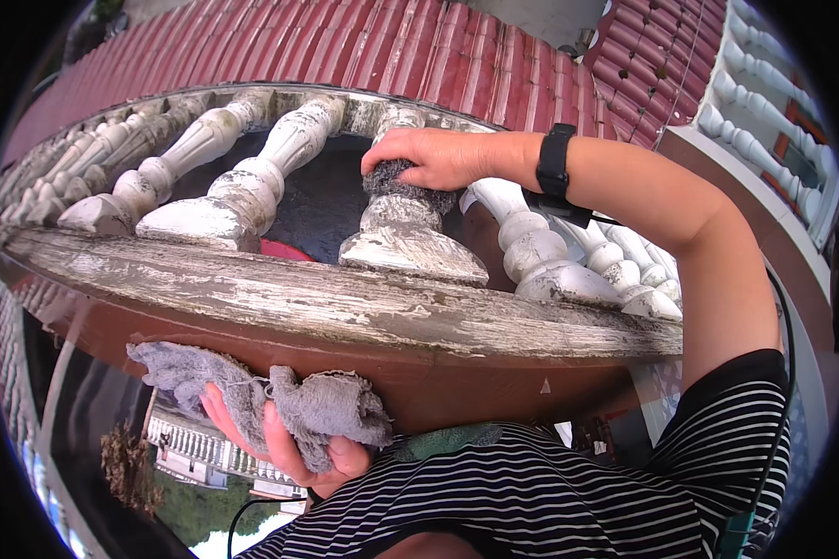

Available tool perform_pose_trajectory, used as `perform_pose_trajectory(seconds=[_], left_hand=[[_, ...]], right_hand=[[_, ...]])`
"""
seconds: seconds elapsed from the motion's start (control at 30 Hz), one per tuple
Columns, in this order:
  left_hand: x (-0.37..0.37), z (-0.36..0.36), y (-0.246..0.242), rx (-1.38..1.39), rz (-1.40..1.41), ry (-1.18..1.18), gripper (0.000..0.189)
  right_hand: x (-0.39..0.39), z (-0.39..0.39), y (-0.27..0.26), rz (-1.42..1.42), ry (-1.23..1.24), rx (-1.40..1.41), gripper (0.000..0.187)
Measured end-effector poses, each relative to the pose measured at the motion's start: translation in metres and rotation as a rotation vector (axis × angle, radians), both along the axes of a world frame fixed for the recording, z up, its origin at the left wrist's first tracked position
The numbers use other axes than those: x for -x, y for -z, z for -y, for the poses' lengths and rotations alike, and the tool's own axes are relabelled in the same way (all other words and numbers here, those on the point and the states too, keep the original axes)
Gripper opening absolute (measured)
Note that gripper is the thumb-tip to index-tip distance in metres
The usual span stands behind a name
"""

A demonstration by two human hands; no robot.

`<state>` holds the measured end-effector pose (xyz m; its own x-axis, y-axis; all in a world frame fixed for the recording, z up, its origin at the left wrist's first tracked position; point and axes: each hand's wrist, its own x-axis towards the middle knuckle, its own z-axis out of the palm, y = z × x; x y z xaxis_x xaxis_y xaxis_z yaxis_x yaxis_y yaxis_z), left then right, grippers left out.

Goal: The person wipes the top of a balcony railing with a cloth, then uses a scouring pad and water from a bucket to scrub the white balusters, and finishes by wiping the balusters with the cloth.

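My right hand (426, 157), a black band on its wrist, grips a dark grey, wiry scrubbing pad or wad (391, 180). It presses the pad against the narrow part of a weathered white baluster (412, 248). Dark grime and flaking paint mark that baluster's base. Lower down, close to my body, my left hand (300, 447) holds a crumpled grey cloth (328, 405) with frayed edges, part of it drooping to the left. Between the two hands runs the worn rail (321, 293), its white paint streaked and peeling.
More white balusters (252, 189) stand along the curved railing on both sides. Beyond it slopes a red tiled roof (363, 49). A red rounded object (287, 249) shows between the balusters. Another white balustrade (762, 119) rises at the right. A black cable (786, 335) hangs by my right sleeve.
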<state>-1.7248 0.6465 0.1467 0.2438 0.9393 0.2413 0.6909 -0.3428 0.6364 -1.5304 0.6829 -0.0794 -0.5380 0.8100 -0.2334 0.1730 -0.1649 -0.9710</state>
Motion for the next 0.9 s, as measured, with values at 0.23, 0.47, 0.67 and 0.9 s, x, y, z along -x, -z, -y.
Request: perform_pose_trajectory(seconds=[0.23, 0.47, 0.67, 0.9], left_hand=[[-0.002, -0.005, 0.000, -0.032, -0.064, 0.038, 0.050], [0.014, -0.006, 0.005, -0.120, -0.132, 0.107, 0.052], [0.017, -0.002, -0.004, -0.074, -0.245, 0.111, 0.052], [0.019, -0.010, 0.006, -0.146, -0.267, 0.120, 0.050]], right_hand=[[-0.044, 0.042, 0.007, 0.381, -0.203, -0.078, 0.038], [-0.028, 0.051, -0.020, 0.076, 0.111, 0.183, 0.034], [0.009, 0.019, 0.003, 0.222, 0.111, 0.194, 0.030], [-0.017, -0.013, -0.021, -0.018, 0.125, 0.561, 0.030]])
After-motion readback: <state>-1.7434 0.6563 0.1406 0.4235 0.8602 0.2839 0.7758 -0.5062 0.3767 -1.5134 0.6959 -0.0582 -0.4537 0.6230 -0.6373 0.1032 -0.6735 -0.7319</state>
